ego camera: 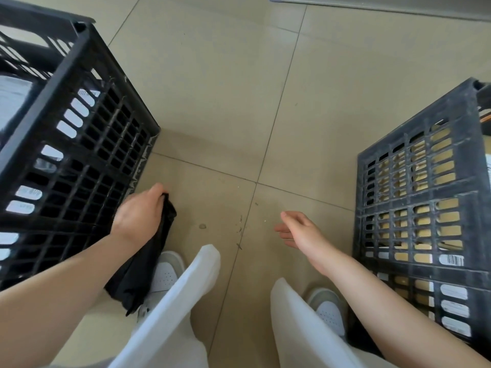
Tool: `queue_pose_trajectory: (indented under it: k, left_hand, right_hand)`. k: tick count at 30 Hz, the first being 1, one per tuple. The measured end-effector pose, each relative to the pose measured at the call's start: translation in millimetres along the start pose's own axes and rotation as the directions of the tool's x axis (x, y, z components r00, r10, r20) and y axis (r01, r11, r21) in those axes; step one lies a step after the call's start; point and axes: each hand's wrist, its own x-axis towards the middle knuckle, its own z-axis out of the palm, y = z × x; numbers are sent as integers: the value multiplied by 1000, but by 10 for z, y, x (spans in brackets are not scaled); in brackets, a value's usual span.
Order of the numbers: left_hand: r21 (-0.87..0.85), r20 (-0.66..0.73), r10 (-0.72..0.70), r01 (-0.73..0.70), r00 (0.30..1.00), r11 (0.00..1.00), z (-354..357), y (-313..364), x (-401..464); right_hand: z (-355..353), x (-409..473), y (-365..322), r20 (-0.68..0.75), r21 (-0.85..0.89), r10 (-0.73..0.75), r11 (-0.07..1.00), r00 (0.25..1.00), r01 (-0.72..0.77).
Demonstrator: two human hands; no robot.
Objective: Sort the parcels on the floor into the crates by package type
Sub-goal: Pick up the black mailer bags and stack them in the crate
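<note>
My left hand (139, 215) grips the top edge of a black plastic parcel bag (144, 257), which hangs down beside the left black crate (79, 144) and over my left shoe. Through that crate's slots I see white and grey soft packages. My right hand (299, 229) is held out empty with relaxed fingers, just left of the right dark crate (419, 197). Yellow-brown padded envelopes or cartons show through that crate's slots, along with white labels low down.
Beige floor tiles (225, 102) stretch between the two crates. My legs in white trousers and white shoes (166, 272) stand at the bottom centre. A grey ledge or frame edge (372, 4) runs along the top right.
</note>
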Motion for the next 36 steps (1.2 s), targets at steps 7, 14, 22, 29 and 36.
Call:
queue_pose_trajectory:
  k: [7,14,22,29,36]
  left_hand:
    - [-379,-101,-31,-9,994,925,-285,626,295]
    - [-700,-134,-340,154,931,698,-501,906,500]
    - [-932,314,-487,363,815,7,-403,1140,415]
    - [-830,556,-348,482,755,-282,-415,1259,378]
    - [-773,635,-219,603,741,-198,-350,1234,321]
  right_hand:
    - [15,-47,-55,26,65,-18,998,1000,16]
    - [37,-111,-152,57,119,-41,992,998,34]
    - [178,-229,-316,240,210,-47,978,970,-5]
    - [187,-356,-403,510,331,-21,927,860,-174]
    - [175,-345,-459,329,456,-77,886,941,-87]
